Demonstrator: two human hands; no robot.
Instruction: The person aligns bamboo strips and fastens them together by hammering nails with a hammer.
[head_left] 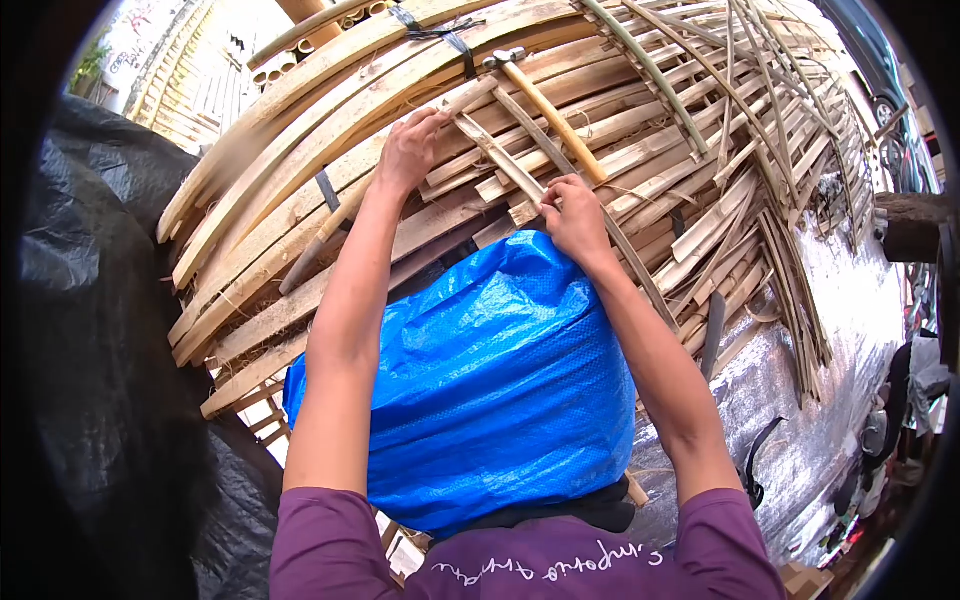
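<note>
My left hand point(408, 150) is closed at the upper end of a short split bamboo strip point(498, 158), over the stacked wooden slats. The fingers of my right hand point(572, 215) are pinched on the strip's lower end. Beside the strip, a hammer point(548, 112) with a yellow wooden handle lies on the slats, its metal head at the top. A wooden-handled tool point(325, 238) with a dark blade rests left of my left forearm. Blue plastic sheeting point(490, 370) covers my lap below both hands.
Many bamboo strips point(790, 290) lie crossed on the right. Long curved slats point(250, 170) stretch across the upper left. A black tarp point(110, 350) hangs at the left. Silver sheeting point(850, 330) covers the ground at right, and a dark blade point(713, 335) lies near my right forearm.
</note>
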